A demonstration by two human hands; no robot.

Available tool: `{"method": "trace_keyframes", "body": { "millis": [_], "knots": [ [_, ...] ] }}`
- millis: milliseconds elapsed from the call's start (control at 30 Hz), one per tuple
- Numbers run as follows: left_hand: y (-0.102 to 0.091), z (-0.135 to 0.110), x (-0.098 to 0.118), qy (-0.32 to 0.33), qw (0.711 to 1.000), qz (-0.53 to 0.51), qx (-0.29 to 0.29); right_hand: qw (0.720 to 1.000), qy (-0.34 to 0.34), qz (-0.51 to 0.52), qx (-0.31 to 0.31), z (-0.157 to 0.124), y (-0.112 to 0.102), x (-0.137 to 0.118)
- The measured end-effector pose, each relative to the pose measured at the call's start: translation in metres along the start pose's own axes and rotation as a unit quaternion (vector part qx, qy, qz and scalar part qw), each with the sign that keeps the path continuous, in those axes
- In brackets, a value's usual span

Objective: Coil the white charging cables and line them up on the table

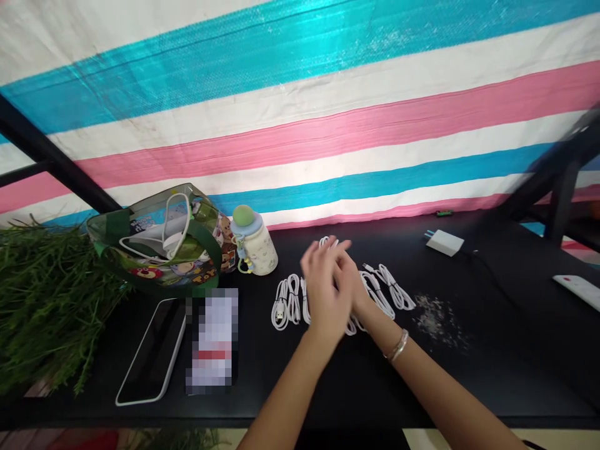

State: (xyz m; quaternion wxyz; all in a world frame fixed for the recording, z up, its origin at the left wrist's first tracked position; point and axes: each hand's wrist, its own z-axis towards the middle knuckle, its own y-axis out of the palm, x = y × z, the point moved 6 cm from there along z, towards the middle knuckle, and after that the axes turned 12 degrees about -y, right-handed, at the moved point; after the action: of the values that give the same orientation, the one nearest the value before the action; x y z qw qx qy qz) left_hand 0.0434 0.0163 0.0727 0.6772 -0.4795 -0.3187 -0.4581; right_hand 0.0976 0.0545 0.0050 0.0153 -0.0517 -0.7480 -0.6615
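Note:
My left hand [320, 289] and my right hand [352, 281] are pressed against each other above the middle of the black table. The fingers of my left hand are stretched and a little apart, slightly blurred. Those of my right hand are partly hidden behind the left, and no object shows between the palms. Beneath and around both hands lies a row of white charging cables, each coiled and tied. A cable bundle [280, 306] shows on the left and another cable bundle [396, 289] on the right; my hands cover those in the middle. A bracelet [398, 345] circles my right wrist.
On the left are green foliage [51, 294], a clear bag [187, 250] with green handles, a cream bottle [260, 250], a phone [152, 356] and a blurred-out item [213, 331]. On the right are small scraps [438, 319], a white plug adapter [445, 242] and a white device [581, 290].

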Motion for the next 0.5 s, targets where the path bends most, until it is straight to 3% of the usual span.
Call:
{"method": "trace_keyframes", "body": {
  "millis": [67,133,233,300,367,500],
  "knots": [
    [-0.021,0.009,-0.016,-0.006,0.997,0.024,0.075,0.997,-0.015,-0.071,-0.006,0.001,0.0,-0.002],
    [-0.033,0.017,-0.028,-0.016,0.996,0.043,0.079,0.952,-0.083,-0.292,-0.048,0.002,0.002,-0.011],
    [-0.035,0.028,-0.043,-0.069,0.995,0.058,0.033,0.776,-0.183,-0.589,-0.133,0.001,0.013,-0.019],
    [-0.032,0.031,-0.051,-0.099,0.993,0.059,0.012,0.712,-0.204,-0.65,-0.169,0.0,0.016,-0.019],
    [-0.027,0.031,-0.056,-0.118,0.992,0.046,0.0,0.692,-0.21,-0.665,-0.186,0.0,0.017,-0.018],
    [-0.024,0.028,-0.061,-0.125,0.992,-0.006,-0.013,0.686,-0.205,-0.67,-0.196,0.0,0.016,-0.017]
  ]
}}
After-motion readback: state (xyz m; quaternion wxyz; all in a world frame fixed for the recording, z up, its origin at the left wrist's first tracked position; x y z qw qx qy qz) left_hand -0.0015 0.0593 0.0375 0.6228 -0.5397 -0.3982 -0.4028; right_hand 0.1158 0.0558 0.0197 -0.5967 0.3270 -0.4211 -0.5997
